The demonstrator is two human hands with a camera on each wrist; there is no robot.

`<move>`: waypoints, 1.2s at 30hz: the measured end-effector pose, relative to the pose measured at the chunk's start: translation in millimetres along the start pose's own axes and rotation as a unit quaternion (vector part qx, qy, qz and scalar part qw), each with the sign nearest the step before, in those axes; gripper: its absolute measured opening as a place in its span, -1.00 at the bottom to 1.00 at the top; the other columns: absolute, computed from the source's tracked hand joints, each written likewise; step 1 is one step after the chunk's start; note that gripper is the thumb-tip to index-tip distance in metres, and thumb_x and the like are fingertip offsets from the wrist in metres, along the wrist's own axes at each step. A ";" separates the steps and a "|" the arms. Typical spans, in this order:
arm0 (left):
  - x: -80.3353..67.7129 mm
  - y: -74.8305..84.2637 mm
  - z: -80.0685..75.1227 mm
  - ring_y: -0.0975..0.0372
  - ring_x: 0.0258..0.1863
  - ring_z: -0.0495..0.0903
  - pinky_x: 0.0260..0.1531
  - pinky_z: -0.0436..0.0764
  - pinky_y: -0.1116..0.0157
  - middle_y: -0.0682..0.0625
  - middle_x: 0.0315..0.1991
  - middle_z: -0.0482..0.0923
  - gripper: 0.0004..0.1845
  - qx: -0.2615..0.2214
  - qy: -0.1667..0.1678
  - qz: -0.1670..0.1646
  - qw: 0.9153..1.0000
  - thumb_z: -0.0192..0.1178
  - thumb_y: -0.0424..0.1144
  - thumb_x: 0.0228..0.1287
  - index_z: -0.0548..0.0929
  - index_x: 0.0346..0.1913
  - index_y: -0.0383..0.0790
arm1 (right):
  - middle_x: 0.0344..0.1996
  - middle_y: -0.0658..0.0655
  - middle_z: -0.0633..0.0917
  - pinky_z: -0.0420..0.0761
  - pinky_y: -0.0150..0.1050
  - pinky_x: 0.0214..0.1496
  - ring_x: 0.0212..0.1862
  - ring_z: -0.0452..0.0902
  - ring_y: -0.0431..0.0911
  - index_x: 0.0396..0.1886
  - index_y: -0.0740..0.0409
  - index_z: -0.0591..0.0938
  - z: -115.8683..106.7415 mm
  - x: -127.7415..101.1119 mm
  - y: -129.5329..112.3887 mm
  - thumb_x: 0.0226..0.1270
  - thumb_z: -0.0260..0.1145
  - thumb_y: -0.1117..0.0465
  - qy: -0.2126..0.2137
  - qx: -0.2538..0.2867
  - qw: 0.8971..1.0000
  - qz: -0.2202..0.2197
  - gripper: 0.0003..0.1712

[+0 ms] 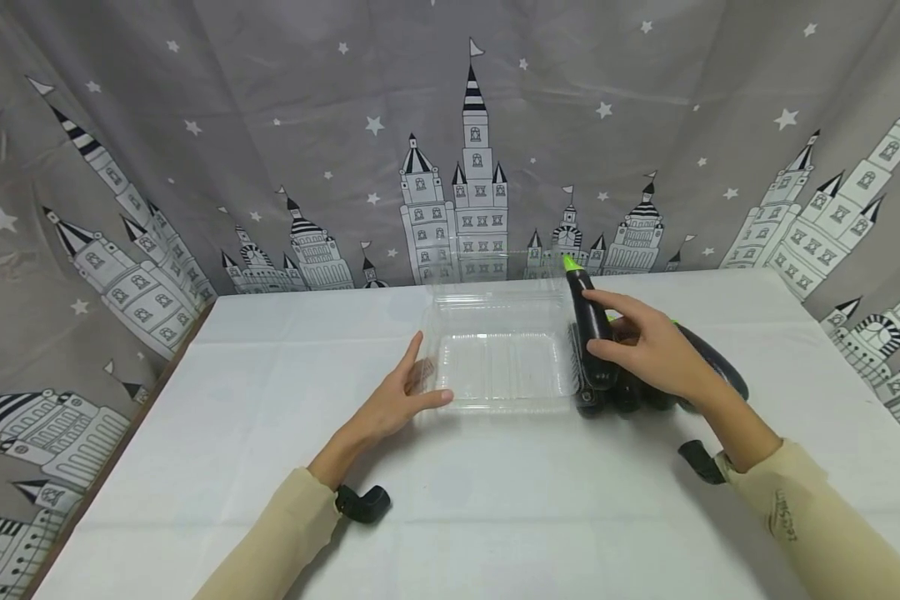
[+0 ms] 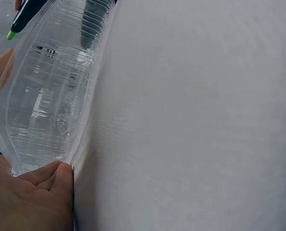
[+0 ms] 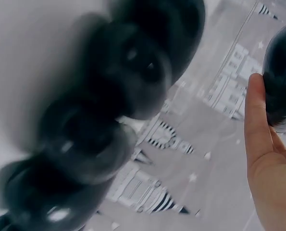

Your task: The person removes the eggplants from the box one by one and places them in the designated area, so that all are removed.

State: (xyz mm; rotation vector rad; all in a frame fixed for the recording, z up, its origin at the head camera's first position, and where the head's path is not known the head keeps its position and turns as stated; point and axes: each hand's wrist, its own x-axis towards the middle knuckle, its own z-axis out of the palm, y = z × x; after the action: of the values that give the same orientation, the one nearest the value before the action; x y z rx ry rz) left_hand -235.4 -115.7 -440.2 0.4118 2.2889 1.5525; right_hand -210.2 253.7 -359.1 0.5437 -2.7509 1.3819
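My right hand (image 1: 656,346) grips a dark eggplant (image 1: 589,321) between thumb and fingers, its green stem end pointing away. This eggplant is held over the right edge of a clear plastic container (image 1: 506,405). Several more eggplants (image 1: 712,358) lie side by side on the table beneath and beside that hand; the right wrist view shows their rounded ends (image 3: 87,139) blurred. At the container's front left corner, my left hand (image 1: 390,408) touches the wall with spread, fairly straight fingers and thumb. Close up, its fingertips (image 2: 61,175) rest against the ribbed clear wall (image 2: 46,106).
A white cloth (image 1: 495,517) covers the table, whose brown left edge (image 1: 150,400) shows. The container's transparent lid (image 1: 495,271) stands raised at the back. Behind it hangs a grey curtain (image 1: 292,108) with castles and stars. Black straps (image 1: 363,504) circle both wrists.
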 end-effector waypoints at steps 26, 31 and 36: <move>-1.2 -1.0 0.3 0.00 0.51 -0.01 0.44 0.06 0.11 -0.30 0.53 -0.05 0.16 -0.002 0.002 0.009 1.000 0.37 -0.03 0.25 -0.33 0.60 0.06 | 0.25 0.58 0.38 0.42 -0.53 -0.25 0.18 0.34 0.53 0.47 0.27 0.28 -81.4 -66.5 78.4 0.42 0.22 0.22 0.109 -0.079 0.984 0.117 -0.33; -0.9 -1.2 1.0 -0.01 0.51 -0.01 0.44 0.06 0.10 -0.30 0.53 -0.05 0.16 -0.004 0.003 0.009 1.000 0.37 -0.03 0.24 -0.33 0.60 0.05 | 0.19 0.56 0.44 0.38 -0.66 -0.32 0.11 0.51 0.13 0.42 0.30 0.34 -88.1 -75.2 92.9 0.41 0.22 0.23 0.125 -0.078 0.982 0.121 -0.38; -0.7 0.0 1.5 -0.01 0.51 -0.01 0.44 0.06 0.10 -0.32 0.52 -0.03 0.16 -0.002 0.004 0.006 1.000 0.37 -0.02 0.24 -0.32 0.60 0.06 | 0.19 0.62 0.39 0.40 -0.67 -0.35 0.15 0.35 0.50 0.42 0.36 0.30 -91.7 -80.2 104.6 0.43 0.20 0.22 0.115 -0.075 0.980 0.141 -0.36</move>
State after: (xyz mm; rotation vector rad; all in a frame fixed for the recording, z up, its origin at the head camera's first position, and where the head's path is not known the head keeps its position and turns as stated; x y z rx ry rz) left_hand -234.1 -114.7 -440.6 0.4213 2.2934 1.5666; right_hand -180.5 406.7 -397.7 -0.0167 -2.7834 1.1773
